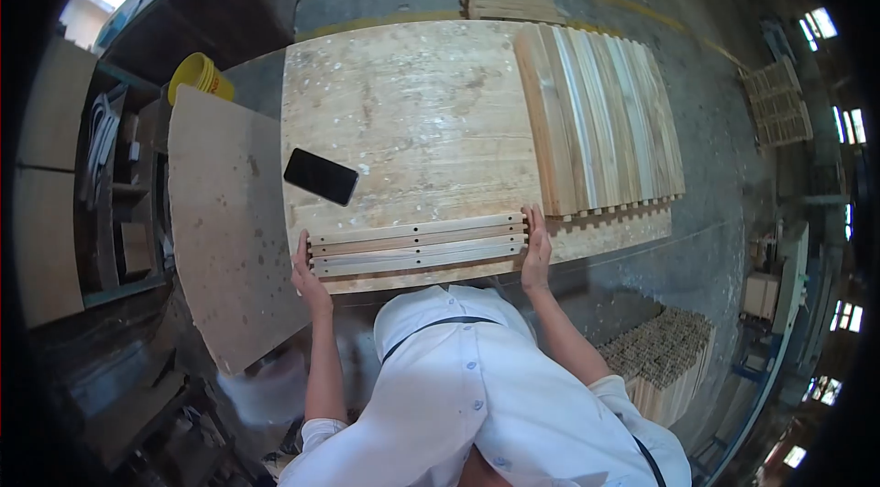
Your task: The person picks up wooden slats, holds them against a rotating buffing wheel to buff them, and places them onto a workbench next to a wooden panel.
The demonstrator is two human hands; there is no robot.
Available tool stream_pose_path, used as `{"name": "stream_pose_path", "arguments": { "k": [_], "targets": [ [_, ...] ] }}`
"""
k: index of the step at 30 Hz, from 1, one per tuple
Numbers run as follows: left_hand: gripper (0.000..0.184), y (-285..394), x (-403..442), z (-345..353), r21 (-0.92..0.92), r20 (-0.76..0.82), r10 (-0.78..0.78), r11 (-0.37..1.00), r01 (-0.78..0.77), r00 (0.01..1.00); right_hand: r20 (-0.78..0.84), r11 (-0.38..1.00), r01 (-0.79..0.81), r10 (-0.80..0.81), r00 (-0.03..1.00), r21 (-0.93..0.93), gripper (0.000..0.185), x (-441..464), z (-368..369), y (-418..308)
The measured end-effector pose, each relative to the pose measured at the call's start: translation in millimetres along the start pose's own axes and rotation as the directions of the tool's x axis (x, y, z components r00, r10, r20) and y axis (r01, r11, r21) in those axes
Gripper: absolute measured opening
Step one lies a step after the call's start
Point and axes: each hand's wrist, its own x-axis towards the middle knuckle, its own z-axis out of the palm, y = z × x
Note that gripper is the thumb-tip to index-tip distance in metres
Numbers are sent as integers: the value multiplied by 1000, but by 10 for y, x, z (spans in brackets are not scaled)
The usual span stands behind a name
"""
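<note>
Four slats (pixel 467 246) lie side by side along the near edge of the worktop (pixel 412 120), with the left hand (pixel 310 280) at their left ends and the right hand (pixel 537 256) at their right ends. The grip is two-handed: the slats are held between the hands, fingers along the ends; how hard they press cannot be told.

To handle them well, the push should be even from both sides, palms square to the ends, so that no slat slides out of line or tips up. The dark holes at the middle make a handy gauge: a straight row suggests the slats sit level. Fingertips are best kept off the gaps between slats, where they could be pinched. The right fingers are just beside the near left corner of the stack (pixel 610 120), so a wide swing there could knock knuckles.

The phone (pixel 321 177), farther off at the left, shows a dark face with no readable mark. The yellow bucket (pixel 200 76), far left, carries reddish marks, perhaps lettering, too small to read. No label shows on the slats.
</note>
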Motion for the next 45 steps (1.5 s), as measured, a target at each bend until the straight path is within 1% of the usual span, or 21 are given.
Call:
{"name": "stream_pose_path", "arguments": {
  "k": [1, 5, 10, 16, 20, 23, 25, 26, 28, 29, 30, 31, 32, 34, 35, 37, 38, 41, 43, 45],
  "targets": [
    [68, -35, 17, 6, -10, -9, 20, 1000, -20, 1000, -4, 1000, -13, 13, 1000, 21, 77, 5, 6, 4],
    [69, 9, 21, 13, 31, 6, 16, 999, -16, 1000, -29, 996, -44, 46, 998, 80, 72, 13, 38, -54],
    [73, 40, 25, 2, 26, 25, -21, 999, 20, 999, -35, 995, -48, 51, 998, 82, 71, 18, 38, -42],
    [68, 127, -13, 52, 69, -19, 1, 998, 1, 1000, -46, 995, -40, 45, 998, 87, 70, 16, 28, 22],
    [67, 69, -6, 64, 38, -33, 8, 999, -6, 999, -40, 991, -57, 63, 997, 121, 70, 23, 15, 1],
    [66, 96, -20, 92, 65, -39, 13, 998, -10, 999, 13, 993, -88, 88, 996, 75, 78, 29, -26, -30],
    [67, 75, -23, 77, 115, -31, 32, 993, -28, 999, 14, 989, -82, 81, 997, 126, 72, 30, -40, 22],
    [66, 72, -27, 55, 111, -13, 28, 993, -27, 1000, 13, 985, -80, 79, 997, 151, 69, 26, -54, 46],
    [64, 114, -12, 13, 103, 25, 23, 994, -26, 999, 66, 997, -55, 51, 997, 61, 70, 29, -87, -2],
    [63, 150, 10, -27, 182, 112, 31, 982, -51, 993, 94, 999, -40, 38, 995, 17, 71, 32, -118, -33],
    [65, 248, 34, -85, 257, 198, 31, 963, -83, 980, 179, 985, 13, 19, 984, -171, 74, 35, -175, -167],
    [71, 369, 58, -159, 328, 280, 24, 937, -119, 960, 265, 934, 80, 16, 964, -348, 77, 36, -259, -369],
    [79, 487, 87, -242, 394, 359, 10, 905, -161, 933, 348, 849, 160, 30, 937, -504, 82, 44, -330, -473],
    [101, 610, 133, -400, 510, 503, -46, 822, -254, 863, 423, 770, 268, 2, 906, -579, 86, 73, -435, -468],
    [104, 571, 175, -462, 552, 530, -23, 768, -325, 848, 460, 725, 323, -8, 888, -609, 89, 96, -473, -462],
    [112, 491, 252, -519, 615, 589, 16, 639, -461, 808, 486, 660, 373, -14, 874, -652, 89, 150, -523, -404],
    [109, 455, 273, -533, 614, 588, 25, 637, -466, 809, 496, 625, 397, -17, 868, -672, 89, 185, -539, -367],
    [103, 445, 319, -505, 614, 591, 60, 614, -497, 805, 517, 599, 364, 100, 850, -713, 92, 276, -568, -265],
    [100, 409, 338, -490, 621, 596, 94, 576, -532, 797, 527, 614, 364, 102, 844, -700, 89, 329, -578, -274],
    [96, 399, 338, -493, 620, 584, 96, 588, -520, 806, 534, 636, 362, 95, 840, -681, 86, 353, -578, -264]
  ]
}}
